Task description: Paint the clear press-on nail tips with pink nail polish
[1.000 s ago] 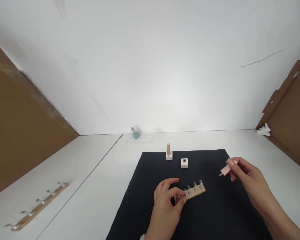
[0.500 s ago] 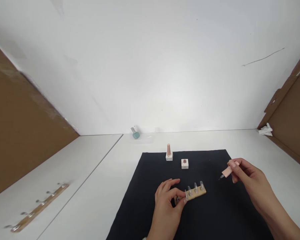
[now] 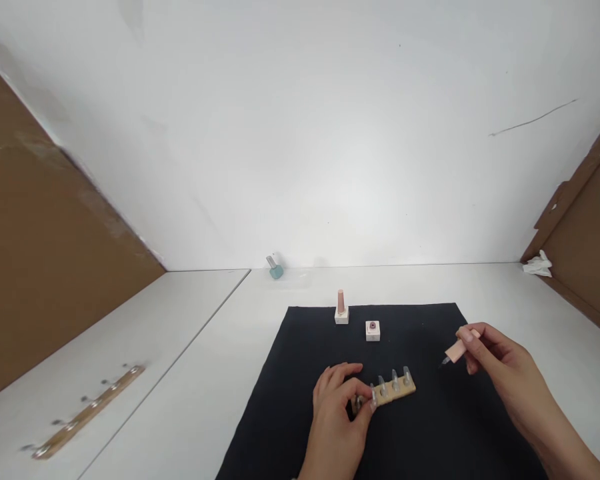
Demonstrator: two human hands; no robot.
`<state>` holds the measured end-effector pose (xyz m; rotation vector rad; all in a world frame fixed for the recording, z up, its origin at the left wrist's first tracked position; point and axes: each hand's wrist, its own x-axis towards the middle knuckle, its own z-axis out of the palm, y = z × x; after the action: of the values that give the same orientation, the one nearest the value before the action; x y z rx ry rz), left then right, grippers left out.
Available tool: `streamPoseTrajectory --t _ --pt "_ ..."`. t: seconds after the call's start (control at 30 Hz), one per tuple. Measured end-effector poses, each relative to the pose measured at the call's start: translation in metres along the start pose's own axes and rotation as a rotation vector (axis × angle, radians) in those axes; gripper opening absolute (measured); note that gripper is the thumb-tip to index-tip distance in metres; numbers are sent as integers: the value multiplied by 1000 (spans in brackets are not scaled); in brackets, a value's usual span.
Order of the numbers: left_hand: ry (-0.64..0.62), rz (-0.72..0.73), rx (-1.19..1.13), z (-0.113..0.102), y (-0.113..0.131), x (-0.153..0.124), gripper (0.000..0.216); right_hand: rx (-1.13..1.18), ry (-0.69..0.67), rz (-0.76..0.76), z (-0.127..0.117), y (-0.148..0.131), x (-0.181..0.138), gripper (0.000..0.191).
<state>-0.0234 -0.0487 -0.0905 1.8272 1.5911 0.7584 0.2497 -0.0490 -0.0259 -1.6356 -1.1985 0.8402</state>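
My left hand rests on the black cloth, thumb and index finger pinched on one clear nail tip at the wooden nail stand. Several clear nail tips stand upright along this strip; its left end is partly behind my fingers. To the right, my right hand holds a pink nail polish brush by its cap, bristles pointing down and left, apart from the stand. An uncapped white square bottle sits behind the stand. Left of it is a white bottle with a pink cap.
The black cloth covers the front of the white table. A teal bottle lies near the back wall. Another wooden strip with metal clips lies at far left. White crumpled tissue is at the right, by a cardboard panel.
The whole view has shifted slightly. Both hands keep their holds, the left on the nail tip and the right on the nail polish brush, with hardly any movement.
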Motion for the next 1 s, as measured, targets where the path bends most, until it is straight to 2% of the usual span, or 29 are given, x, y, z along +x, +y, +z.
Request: streamPoseTrajectory --t 0.4,0.57,0.73,0.93,1.0 --pt "-2 0 -9 2 -1 -1 17 -28 -16 6 1 5 2 49" --pt "39 -17 -108 4 -5 -6 37 -44 -15 8 2 5 3 51" --pt "3 -69 -165 1 -8 -7 56 -27 -5 -15 2 4 4 51" --pt "-36 -80 -205 -18 -4 -5 35 27 14 -54 14 -9 -6 52" --pt "-29 -83 -209 -24 -1 -5 30 19 -37 -78 26 -19 -12 51"
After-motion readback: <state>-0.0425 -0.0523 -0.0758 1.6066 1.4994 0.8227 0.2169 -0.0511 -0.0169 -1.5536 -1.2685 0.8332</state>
